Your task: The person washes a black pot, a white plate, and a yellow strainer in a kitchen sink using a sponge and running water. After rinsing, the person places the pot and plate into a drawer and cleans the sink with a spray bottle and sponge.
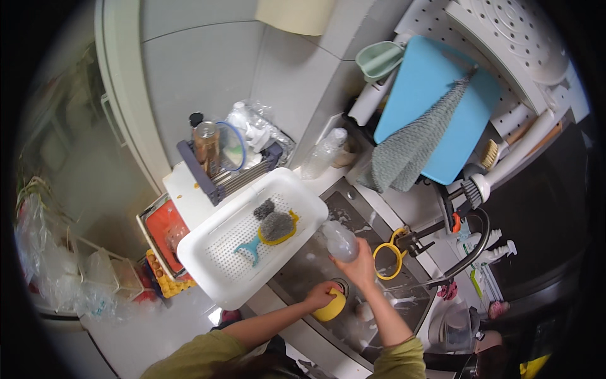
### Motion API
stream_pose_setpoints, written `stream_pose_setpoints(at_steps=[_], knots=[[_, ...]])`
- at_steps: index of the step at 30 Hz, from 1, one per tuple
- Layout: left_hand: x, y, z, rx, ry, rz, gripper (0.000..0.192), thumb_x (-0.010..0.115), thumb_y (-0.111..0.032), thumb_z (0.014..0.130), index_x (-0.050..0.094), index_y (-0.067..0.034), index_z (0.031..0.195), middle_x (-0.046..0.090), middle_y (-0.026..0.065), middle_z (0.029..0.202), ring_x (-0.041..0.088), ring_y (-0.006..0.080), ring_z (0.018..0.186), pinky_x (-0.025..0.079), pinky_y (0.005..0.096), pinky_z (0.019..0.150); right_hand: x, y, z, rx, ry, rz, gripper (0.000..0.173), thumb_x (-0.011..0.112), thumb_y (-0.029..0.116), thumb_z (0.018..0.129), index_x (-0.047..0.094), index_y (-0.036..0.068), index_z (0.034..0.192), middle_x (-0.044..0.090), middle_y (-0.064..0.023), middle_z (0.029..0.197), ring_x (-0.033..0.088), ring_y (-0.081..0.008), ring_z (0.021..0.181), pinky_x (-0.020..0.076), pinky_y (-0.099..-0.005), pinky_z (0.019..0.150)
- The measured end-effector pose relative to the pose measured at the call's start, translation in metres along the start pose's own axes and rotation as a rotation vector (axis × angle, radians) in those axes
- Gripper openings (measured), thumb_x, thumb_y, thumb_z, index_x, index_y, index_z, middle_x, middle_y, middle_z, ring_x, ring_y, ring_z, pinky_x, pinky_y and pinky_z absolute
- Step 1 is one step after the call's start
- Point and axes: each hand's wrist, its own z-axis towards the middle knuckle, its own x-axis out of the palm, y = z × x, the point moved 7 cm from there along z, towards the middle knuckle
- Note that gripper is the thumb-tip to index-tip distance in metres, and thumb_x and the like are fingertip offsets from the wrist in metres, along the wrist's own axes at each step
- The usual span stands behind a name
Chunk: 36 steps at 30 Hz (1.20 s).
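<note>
Over the steel sink [312,260], my right hand [360,266] grips a clear bottle-like container [340,241], tilted away from me. Lower in the basin, my left hand [322,296] holds a yellow cup-like object [331,308] beside the drain [341,285]. Another small wet item [365,311] lies in the basin near my right forearm. A thin stream of water runs from the black faucet [473,265]. Across the sink's far end, a white perforated basket [210,279] bears a grey scouring pad [278,225] with a yellow holder and a light-blue tool [252,248].
A yellow ring-shaped piece [388,260] hangs by the faucet base. Behind stand a clear plastic bottle [324,152], a blue cutting board [440,109] and a grey cloth [421,137]. Bottles sit on a dark rack [199,170]. Spray bottles [492,253] stand behind the faucet.
</note>
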Motion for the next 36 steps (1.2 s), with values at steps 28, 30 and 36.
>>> stream_pose_setpoints(at_steps=[28,30,36], knots=[[-0.035,-0.004,0.009,-0.164,-0.277,-0.106,0.03,0.058,0.001,0.078,0.05,-0.007,0.106,0.059,0.0073,0.085,0.059,0.0159,0.078,0.049,0.0279,0.065,-0.157,-0.435,0.004,0.451,-0.839,0.514,0.079,0.079,0.014,0.06,0.034,-0.004,0.123,0.044,-0.0158,0.12,0.045,-0.0245,0.107,0.0366,-0.0363,0.091],[-0.036,-0.002,0.009,-0.12,-0.321,-0.152,0.035,0.059,0.001,0.078,0.049,-0.009,0.109,0.059,0.0076,0.083,0.059,0.0168,0.076,0.049,0.0286,0.064,-0.161,-0.42,-0.023,0.402,-0.89,0.64,0.055,0.073,0.011,0.066,0.044,-0.003,0.111,0.053,-0.0118,0.098,0.053,-0.023,0.086,0.0419,-0.0329,0.08],[-0.036,0.017,0.005,-0.313,-0.49,-0.097,0.048,0.065,-0.01,0.076,0.043,-0.005,0.119,0.058,0.0114,0.091,0.059,0.0196,0.081,0.049,0.0323,0.067,-0.143,-0.253,-0.158,0.215,-0.961,0.408,0.027,0.056,0.003,0.079,0.043,0.002,0.103,0.05,-0.0063,0.089,0.049,-0.013,0.076,0.041,-0.0243,0.067]])
